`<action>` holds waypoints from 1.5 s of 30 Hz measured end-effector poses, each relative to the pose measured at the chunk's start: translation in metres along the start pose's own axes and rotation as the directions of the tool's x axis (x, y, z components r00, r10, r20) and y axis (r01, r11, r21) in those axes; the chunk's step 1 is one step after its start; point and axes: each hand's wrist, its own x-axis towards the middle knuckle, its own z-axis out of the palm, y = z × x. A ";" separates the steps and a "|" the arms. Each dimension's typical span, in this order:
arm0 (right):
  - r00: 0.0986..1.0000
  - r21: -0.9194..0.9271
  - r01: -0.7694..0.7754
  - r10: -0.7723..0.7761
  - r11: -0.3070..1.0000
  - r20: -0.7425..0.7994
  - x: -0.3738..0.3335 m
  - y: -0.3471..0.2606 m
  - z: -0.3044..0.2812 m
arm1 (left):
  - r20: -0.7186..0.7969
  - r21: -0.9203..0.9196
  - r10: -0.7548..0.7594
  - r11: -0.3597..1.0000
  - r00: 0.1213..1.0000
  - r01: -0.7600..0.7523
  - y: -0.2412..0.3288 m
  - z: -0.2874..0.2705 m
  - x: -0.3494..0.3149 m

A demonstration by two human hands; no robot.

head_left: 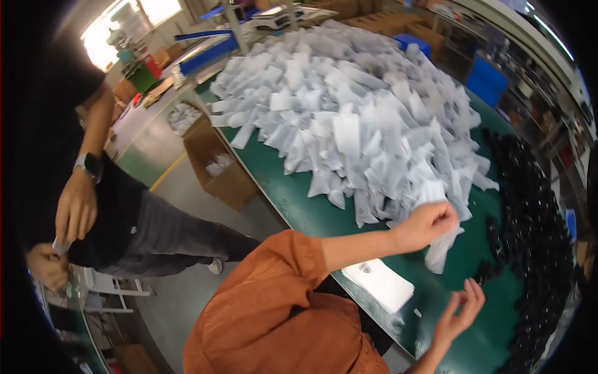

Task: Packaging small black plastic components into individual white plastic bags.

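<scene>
My left hand (427, 225), at the end of an orange sleeve, reaches over the near edge of a big heap of whitish translucent bags (367, 124). Its fingers are curled closed around a whitish translucent bag (441, 254), whose lower end hangs below the hand. Some motion blur softens the grip. Lower right, my right hand (460, 310) is raised over the green table (436, 336), thumb and fingers apart with nothing visible between them. Just beyond its fingertips lie small black pieces (489, 272), at the edge of a long black pile (536, 249).
A stack of flat white printed pouches (379, 285) lies by the table's near edge, beside a small white scrap (418, 313). Left of the table stands an open cardboard box (218, 165) with white bags inside. Another person (81, 199) in dark clothes stands at the left.
</scene>
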 end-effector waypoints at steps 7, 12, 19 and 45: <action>0.941 -0.525 -0.201 0.312 0.827 0.130 -0.042 0.162 -0.055 | -0.255 0.624 0.485 0.743 0.836 -0.241 0.007 -0.039 -0.004; 0.975 -0.479 -0.148 0.209 0.865 0.074 -0.018 0.098 -0.031 | -0.053 0.621 0.279 0.761 0.959 -0.188 0.005 -0.032 -0.076; 0.976 -0.297 -0.185 0.211 0.937 0.057 -0.038 0.065 -0.001 | 0.322 0.518 0.070 0.821 0.944 -0.238 -0.032 0.019 -0.121; 0.926 0.160 0.046 -0.102 0.986 0.363 -0.082 -0.003 0.014 | 0.263 0.244 0.051 0.963 0.964 -0.117 -0.072 0.036 -0.138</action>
